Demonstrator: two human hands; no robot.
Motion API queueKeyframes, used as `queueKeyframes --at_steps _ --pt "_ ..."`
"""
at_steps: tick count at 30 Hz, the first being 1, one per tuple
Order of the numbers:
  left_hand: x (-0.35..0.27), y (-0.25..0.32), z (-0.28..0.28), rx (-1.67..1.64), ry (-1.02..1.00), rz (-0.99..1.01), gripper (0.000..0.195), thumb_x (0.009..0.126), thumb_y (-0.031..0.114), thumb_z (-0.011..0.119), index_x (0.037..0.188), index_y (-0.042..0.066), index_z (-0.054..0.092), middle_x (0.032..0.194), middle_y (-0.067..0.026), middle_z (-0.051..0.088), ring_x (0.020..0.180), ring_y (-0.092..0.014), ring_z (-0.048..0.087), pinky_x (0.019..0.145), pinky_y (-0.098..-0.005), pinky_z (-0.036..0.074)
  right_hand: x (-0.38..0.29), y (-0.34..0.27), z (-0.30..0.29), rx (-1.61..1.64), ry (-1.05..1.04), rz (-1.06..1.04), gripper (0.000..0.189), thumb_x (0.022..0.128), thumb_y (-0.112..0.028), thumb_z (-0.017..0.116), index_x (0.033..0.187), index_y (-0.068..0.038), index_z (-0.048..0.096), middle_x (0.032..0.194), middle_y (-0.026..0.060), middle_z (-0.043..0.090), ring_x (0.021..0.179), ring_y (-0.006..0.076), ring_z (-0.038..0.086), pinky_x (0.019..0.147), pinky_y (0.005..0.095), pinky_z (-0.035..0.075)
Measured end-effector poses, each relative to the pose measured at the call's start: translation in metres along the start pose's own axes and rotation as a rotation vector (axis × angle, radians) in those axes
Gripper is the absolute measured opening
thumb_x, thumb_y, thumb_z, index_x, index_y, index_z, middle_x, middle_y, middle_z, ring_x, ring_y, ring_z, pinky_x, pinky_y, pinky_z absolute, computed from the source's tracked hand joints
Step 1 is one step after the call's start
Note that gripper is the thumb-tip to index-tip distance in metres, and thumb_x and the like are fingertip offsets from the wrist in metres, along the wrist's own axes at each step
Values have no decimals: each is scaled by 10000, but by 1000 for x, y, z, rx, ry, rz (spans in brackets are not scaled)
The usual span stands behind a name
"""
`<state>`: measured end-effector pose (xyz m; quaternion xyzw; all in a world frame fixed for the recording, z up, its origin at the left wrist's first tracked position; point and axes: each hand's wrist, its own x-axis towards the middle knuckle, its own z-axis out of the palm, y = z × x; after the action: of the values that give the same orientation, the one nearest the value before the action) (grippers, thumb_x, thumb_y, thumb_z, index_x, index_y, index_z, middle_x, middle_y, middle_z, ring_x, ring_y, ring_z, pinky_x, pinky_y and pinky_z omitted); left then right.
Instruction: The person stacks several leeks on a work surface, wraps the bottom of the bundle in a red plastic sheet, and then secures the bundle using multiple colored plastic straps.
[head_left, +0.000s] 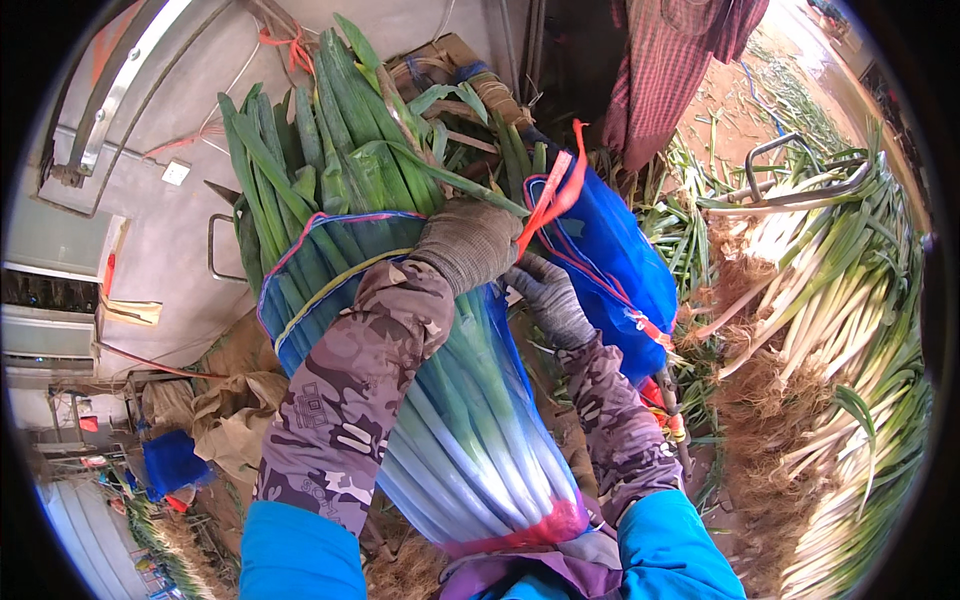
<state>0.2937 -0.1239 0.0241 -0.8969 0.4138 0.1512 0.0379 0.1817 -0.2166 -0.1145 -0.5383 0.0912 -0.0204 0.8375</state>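
Note:
A bundle of long green onions (480, 397) lies before me inside a blue mesh bag (300, 330), its green tops sticking out at the upper left and its white ends toward my body. My left hand (472, 240), in a grey-brown knit glove, reaches across the bag's mouth and grips a red plastic strip (555, 195). My right hand (551, 300), in a grey glove, is just below, its fingertips close to the strip's lower end; whether they pinch it is hidden. More blue mesh bags (622, 270) hang to the right.
A long pile of green onions (817, 322) with roots covers the floor at right, a metal-handled frame (795, 180) at its far end. A red checked cloth (667, 75) hangs at the top. Tan sacking (240, 412) lies at left near the wall.

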Motion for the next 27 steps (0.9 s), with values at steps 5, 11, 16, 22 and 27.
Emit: queueKeyframes --at_steps 5,11,16,22,27 --pt "2 -1 0 84 -46 5 234 894 335 595 1016 165 700 956 -128 698 897 -363 670 834 -481 527 20 28 -19 553 354 124 209 954 -220 648 1008 -19 631 884 103 676 844 225 658 805 386 535" --pt "-3 4 -3 59 -5 11 320 923 369 583 1114 133 684 1002 -135 715 942 -355 685 871 -481 535 24 6 -27 998 383 166 266 961 -285 578 751 -154 481 572 -1 391 534 198 432 625 398 431" --pt "-12 -11 9 -5 173 140 320 928 387 572 1112 148 678 1009 -150 698 951 -367 661 871 -477 513 29 -90 -12 881 361 67 388 941 -254 537 597 -203 365 497 -45 262 434 145 280 513 341 310" --pt "-11 -13 12 -147 138 235 385 963 444 508 1032 119 705 974 -152 702 932 -370 666 866 -483 516 35 -147 20 740 252 33 418 957 -233 523 582 -197 341 490 -45 233 430 134 255 500 328 300" --pt "-7 -5 1 -26 -65 171 364 983 417 477 1025 144 714 980 -156 706 947 -359 679 848 -501 520 18 -153 34 124 -40 -147 290 986 -292 563 786 -82 571 643 5 510 598 141 496 631 317 443"
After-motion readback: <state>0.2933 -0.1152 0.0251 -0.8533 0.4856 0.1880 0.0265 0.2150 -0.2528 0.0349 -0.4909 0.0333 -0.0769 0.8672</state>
